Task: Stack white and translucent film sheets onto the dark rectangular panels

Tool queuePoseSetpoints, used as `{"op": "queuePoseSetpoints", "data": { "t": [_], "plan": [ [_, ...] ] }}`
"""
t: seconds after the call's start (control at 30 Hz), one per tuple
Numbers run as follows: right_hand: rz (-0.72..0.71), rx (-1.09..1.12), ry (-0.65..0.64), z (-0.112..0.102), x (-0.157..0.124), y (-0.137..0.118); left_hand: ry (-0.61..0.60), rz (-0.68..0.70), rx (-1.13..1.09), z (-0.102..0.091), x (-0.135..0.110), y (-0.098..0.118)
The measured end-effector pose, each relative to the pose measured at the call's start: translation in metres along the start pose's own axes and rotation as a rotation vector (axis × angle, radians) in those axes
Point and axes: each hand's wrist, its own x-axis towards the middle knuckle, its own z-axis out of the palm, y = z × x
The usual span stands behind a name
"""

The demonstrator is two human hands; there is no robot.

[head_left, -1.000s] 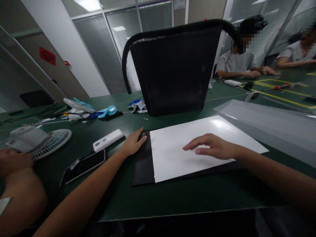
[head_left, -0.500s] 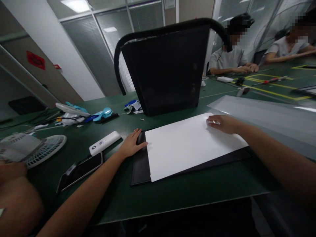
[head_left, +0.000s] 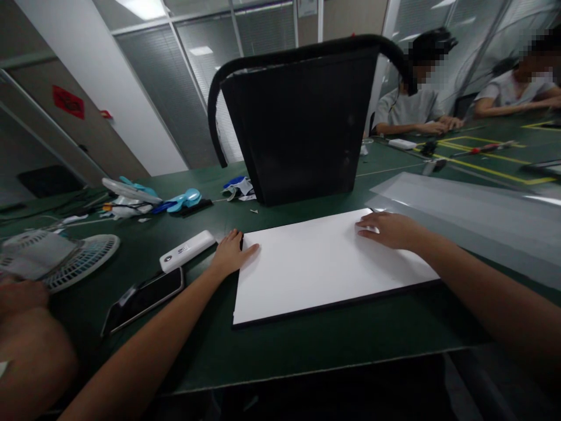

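A rectangular white sheet [head_left: 302, 263] lies on a thin dark panel [head_left: 315, 308], whose dark edge shows along the near side. My left hand [head_left: 230, 254] rests open over the left edge, its thumb on the white sheet and its fingers on the far left corner. Towards the far right of the sheet, my right hand [head_left: 390, 230] presses down with its fingertips. Its thumb stands apart from the bent fingers, and a small bright spot shows between them; I cannot make out what it is.
Behind the sheet stands a large dark panel [head_left: 307, 128] with a black tube arched over it. Clear plastic film [head_left: 464, 216] lies at right. A phone [head_left: 144, 298], a white power bank [head_left: 187, 250] and a white fan [head_left: 83, 263] are at left. Two people [head_left: 414, 111] sit beyond.
The white sheet has moved left and turned slightly, covering the dark strip that showed at the panel's left and near edges. My right hand has moved left with it.
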Motion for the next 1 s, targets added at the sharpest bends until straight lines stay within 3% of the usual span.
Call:
{"op": "queuePoseSetpoints", "data": {
  "t": [0.27, 0.47, 0.87, 1.0],
  "plan": [
    [0.008, 0.009, 0.017, -0.008, -0.002, -0.002, -0.004, 0.001, -0.029, -0.008, -0.001, 0.004],
    [0.03, 0.038, 0.014, -0.012, -0.003, -0.009, 0.083, -0.029, 0.061, -0.027, -0.012, 0.02],
    [0.408, 0.012, 0.216, -0.015, -0.002, -0.008, 0.138, -0.16, 0.11, -0.038, -0.02, 0.034],
    [0.422, 0.075, 0.27, -0.016, -0.002, -0.01, 0.139, -0.072, 0.06, -0.035, -0.015, 0.026]
  ]
}}
